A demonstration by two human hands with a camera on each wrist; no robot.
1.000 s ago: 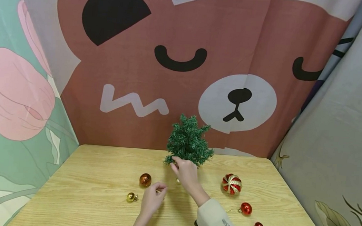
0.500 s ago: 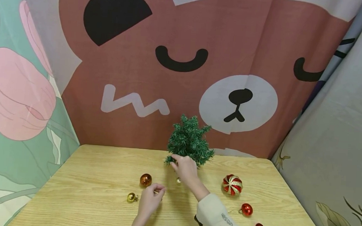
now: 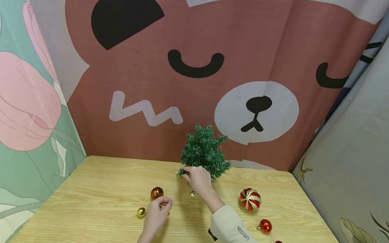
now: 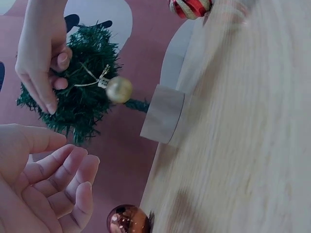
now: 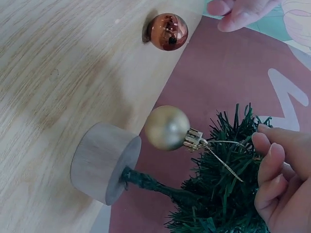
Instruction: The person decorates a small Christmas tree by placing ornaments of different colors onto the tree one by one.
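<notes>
Lying nearest on the surface (image 3: 103, 183), two red balls (image 3: 265, 226) sit well right of our loosely curled left hand (image 3: 155, 216), which holds nothing. Left of it lies a small gold ball (image 3: 140, 212); just beyond it, a copper ball (image 3: 157, 192). A striped ball (image 3: 250, 199) is right of our right hand (image 3: 199, 180); below that hand a pale gold ball (image 5: 167, 127) hangs. Our right hand curls against the green tree (image 3: 202, 150) beyond; whether it pinches anything, we cannot tell.

Place: curtained tabletop booth | bear-print curtain (image 3: 143, 81) behind | flower-print curtain (image 3: 22, 99) left | plant-print curtain (image 3: 353, 153) right | wood-grain table (image 3: 100, 182)
</notes>
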